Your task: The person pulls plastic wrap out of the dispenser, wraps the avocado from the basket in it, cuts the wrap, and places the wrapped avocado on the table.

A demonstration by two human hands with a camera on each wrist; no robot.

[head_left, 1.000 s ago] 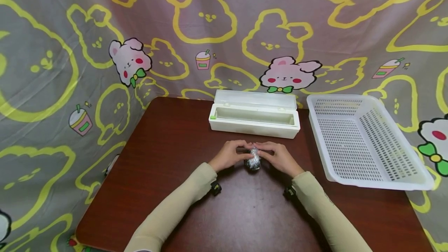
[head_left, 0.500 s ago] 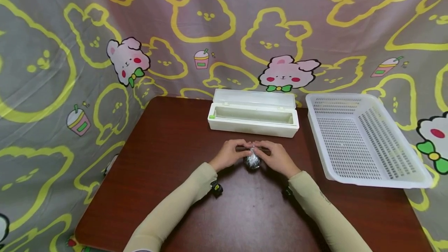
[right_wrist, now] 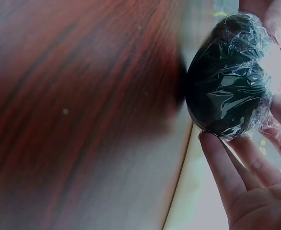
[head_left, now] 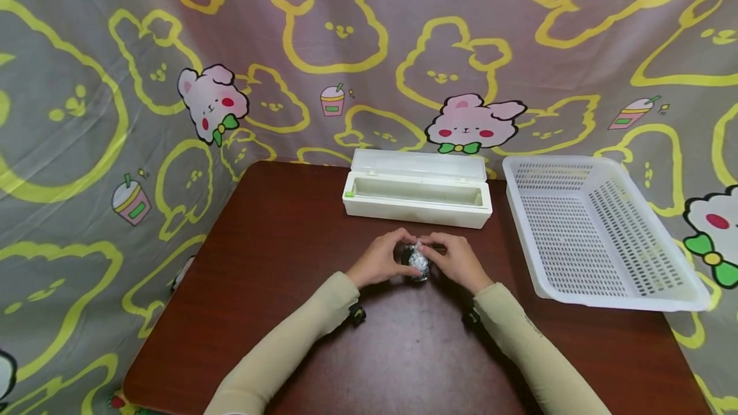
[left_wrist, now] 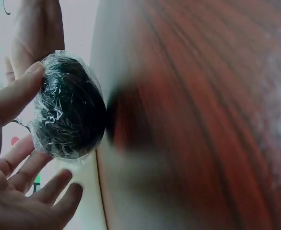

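Note:
A dark egg-shaped thing (head_left: 419,262) wrapped in crinkled clear cling film stands on the brown table between both hands. The left hand (head_left: 382,260) holds it from the left, its thumb low on the near side and its fingers round the far side. From the right, the right hand (head_left: 458,261) pinches the film near the top with thumb and fingers. In the left wrist view the wrapped thing (left_wrist: 69,105) shows its glossy dark side, close against the tabletop. The right wrist view shows right-hand fingertips touching the film, which bunches on the wrapped thing's (right_wrist: 231,79) upper side.
Behind the hands lies a long white cling film dispenser (head_left: 415,215) with its clear lid (head_left: 418,164) raised. At the right stands a white perforated plastic basket (head_left: 539,271). A patterned curtain (head_left: 369,37) hangs along the table's (head_left: 277,229) back and left side.
The left thumb has come down from the top of the wrapped thing to its near side. The right thumb has risen towards the top. Dispenser and basket stay put.

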